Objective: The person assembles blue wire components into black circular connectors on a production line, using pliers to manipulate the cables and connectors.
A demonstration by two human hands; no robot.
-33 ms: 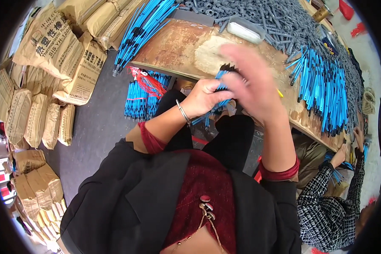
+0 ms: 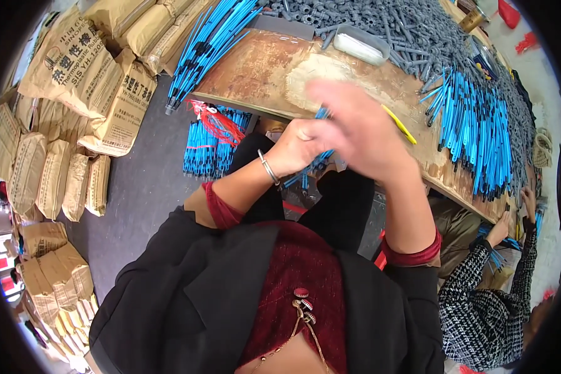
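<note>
My left hand is closed around a bundle of thin blue rods, held above my lap at the table's near edge. The lower ends of the rods show beneath that hand. My right hand, blurred by motion, is over the top of the bundle with its fingers stretched out. It covers the bundle's upper ends, so I cannot tell how firmly it touches them. On the table just beyond it lies a narrow yellow object, partly hidden by the hand.
Grey plastic fittings are heaped along the table's far side, near a clear tray. Blue rods lie right, more at far left. Tied bundles sit below the edge. Brown sacks stand left; a co-worker sits right.
My right hand has come slightly left and down over the bundle, hiding the dark upper ends that showed before. More of the yellow object is visible. My left hand keeps its hold.
</note>
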